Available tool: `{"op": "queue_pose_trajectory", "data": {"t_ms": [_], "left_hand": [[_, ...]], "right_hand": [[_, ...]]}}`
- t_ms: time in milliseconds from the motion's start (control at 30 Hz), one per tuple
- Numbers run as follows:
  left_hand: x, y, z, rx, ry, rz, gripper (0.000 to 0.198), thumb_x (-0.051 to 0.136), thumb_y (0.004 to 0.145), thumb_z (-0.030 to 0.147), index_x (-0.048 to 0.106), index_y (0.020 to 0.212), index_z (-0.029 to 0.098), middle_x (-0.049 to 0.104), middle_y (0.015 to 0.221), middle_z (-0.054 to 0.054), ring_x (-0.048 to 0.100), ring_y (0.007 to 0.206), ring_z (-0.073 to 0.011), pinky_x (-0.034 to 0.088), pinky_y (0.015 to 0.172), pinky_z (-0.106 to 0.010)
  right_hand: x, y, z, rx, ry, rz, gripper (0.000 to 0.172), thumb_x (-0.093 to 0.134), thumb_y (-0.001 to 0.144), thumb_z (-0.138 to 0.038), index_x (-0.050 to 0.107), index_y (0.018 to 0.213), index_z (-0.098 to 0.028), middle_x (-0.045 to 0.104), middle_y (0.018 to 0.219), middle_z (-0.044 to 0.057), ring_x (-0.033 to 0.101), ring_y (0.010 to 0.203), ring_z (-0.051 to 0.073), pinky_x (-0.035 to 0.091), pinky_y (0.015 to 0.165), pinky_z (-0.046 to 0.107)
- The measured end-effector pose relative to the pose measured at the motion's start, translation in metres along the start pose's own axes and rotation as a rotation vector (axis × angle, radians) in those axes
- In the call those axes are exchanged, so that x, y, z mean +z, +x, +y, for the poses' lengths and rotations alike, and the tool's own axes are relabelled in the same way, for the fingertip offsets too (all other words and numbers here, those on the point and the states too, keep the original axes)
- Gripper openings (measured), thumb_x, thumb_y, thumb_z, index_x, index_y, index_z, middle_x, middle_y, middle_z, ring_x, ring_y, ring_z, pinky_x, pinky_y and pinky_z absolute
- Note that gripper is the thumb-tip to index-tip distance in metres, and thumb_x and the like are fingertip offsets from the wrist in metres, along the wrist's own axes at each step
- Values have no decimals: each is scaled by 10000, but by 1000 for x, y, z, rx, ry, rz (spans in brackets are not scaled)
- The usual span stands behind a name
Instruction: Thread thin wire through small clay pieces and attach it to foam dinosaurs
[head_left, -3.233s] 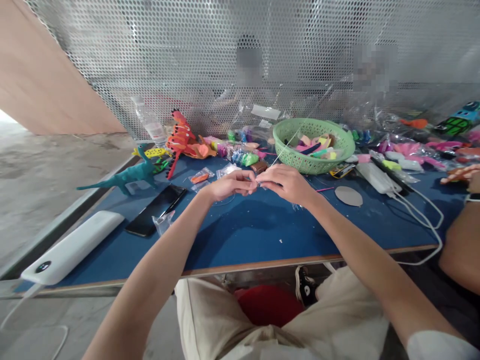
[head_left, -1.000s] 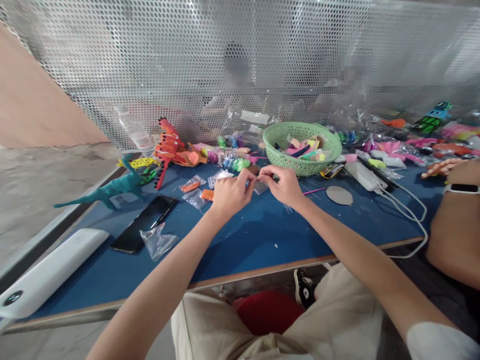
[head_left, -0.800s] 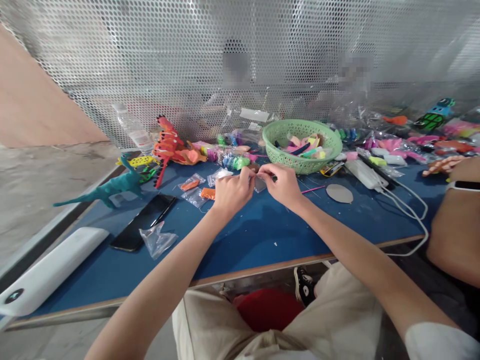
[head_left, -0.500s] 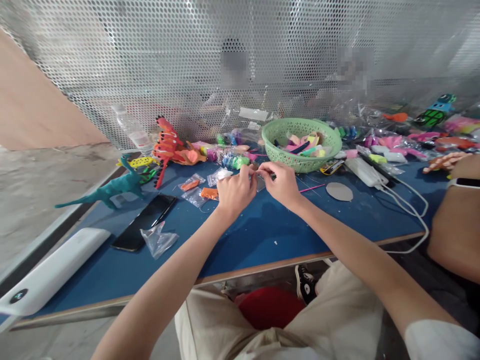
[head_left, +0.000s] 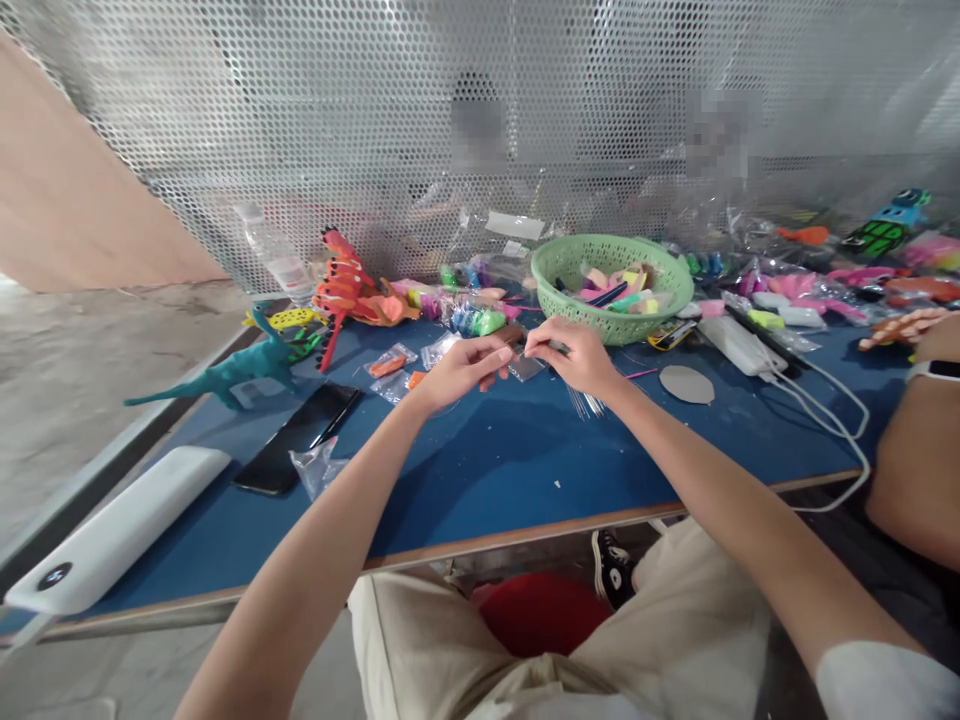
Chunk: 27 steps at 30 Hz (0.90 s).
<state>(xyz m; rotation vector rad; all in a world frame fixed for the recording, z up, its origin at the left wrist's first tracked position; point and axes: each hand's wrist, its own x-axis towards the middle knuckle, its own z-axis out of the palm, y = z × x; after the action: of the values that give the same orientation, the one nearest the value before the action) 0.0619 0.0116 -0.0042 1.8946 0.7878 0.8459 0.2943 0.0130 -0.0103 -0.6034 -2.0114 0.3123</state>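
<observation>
Above the blue table (head_left: 480, 470), my left hand (head_left: 466, 368) is closed in a pinch, thumb against fingers. My right hand (head_left: 576, 354) pinches just beside it, fingertips a small gap apart from the left ones. What either pinch holds is too small to make out. Several thin metal wires (head_left: 587, 402) lie below my right hand. A small clear bag (head_left: 527, 368) rests between the hands, and a brown piece (head_left: 511, 334) shows behind the left fingers. Orange clay in a bag (head_left: 390, 362) lies left of my left hand.
A green basket (head_left: 611, 325) of clay pieces stands behind my right hand. A grey oval (head_left: 686, 384) and cabled white power bank (head_left: 742, 345) lie to the right. A teal dinosaur (head_left: 240, 368), red dinosaur (head_left: 349, 290), phone (head_left: 296, 440) and white device (head_left: 120, 530) are left. Another person's arm (head_left: 919, 450) is at right.
My hands have drawn slightly apart, with the left turned and its fingers less curled. Wires now show beneath my right hand. The view has shifted slightly.
</observation>
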Motion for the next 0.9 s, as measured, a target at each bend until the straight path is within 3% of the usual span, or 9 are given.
{"op": "queue_pose_trajectory", "data": {"t_ms": [133,500,900], "left_hand": [[2,0,-4,18,11,15,359,638,893,547,681,861,193,572,681,0,505,550,-95,440,500,-226],[3,0,-1,35,46,-10,328,634,895,521,701,881,200,582,725,-7,500,577,-102,428,528,-237],[8,-5,12,144,199,83,280,641,910,463,653,861,188,435,591,42,352,516,-85,274,475,-235]], "right_hand": [[3,0,-1,-11,41,-9,148,604,977,-329,694,882,-260,702,852,18,618,817,183,491,787,341],[5,-3,-6,59,66,-13,110,635,954,-315,718,909,-260,727,881,9,648,824,171,501,783,330],[8,-1,-12,147,116,18,176,682,916,-386,724,848,-229,737,835,15,655,768,176,508,748,322]]}}
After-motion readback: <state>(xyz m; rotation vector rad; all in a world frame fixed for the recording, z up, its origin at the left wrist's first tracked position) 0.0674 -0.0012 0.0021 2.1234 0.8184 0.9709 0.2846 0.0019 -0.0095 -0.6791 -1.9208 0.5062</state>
